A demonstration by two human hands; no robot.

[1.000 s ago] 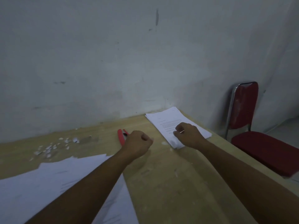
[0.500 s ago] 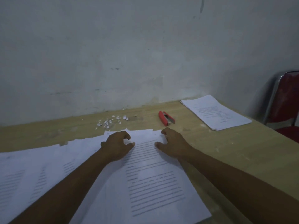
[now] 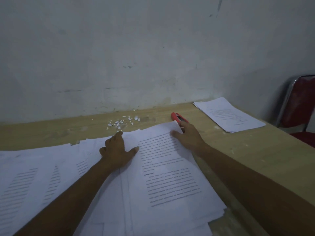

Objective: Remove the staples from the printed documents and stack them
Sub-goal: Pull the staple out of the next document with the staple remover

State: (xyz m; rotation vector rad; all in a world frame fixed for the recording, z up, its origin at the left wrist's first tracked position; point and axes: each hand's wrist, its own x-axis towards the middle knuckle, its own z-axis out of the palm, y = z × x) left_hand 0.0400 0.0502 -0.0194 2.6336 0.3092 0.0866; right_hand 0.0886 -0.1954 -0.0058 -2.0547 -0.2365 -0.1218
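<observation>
A printed document [image 3: 170, 181] lies on top of a spread of overlapping printed sheets [image 3: 42, 176] on the wooden table [image 3: 255, 150]. My left hand [image 3: 117, 150] presses flat on the papers just left of the document's text, fingers spread. My right hand [image 3: 187, 136] pinches the document's top right corner, thumb on top, and the corner is lifted a little. A red staple remover [image 3: 179, 117] lies just beyond my right fingers. At the back right of the table lies a neat stack of documents [image 3: 228, 114].
Small torn paper scraps [image 3: 122, 122] are scattered near the wall [image 3: 153, 57] behind the papers. A red chair [image 3: 300, 106] with a metal frame stands past the table's right edge. Bare wood shows between the spread papers and the stack.
Both hands came back from the right stack to the spread papers. My right hand moved up to the top sheet's corner and lifted it. My left hand spread flat.
</observation>
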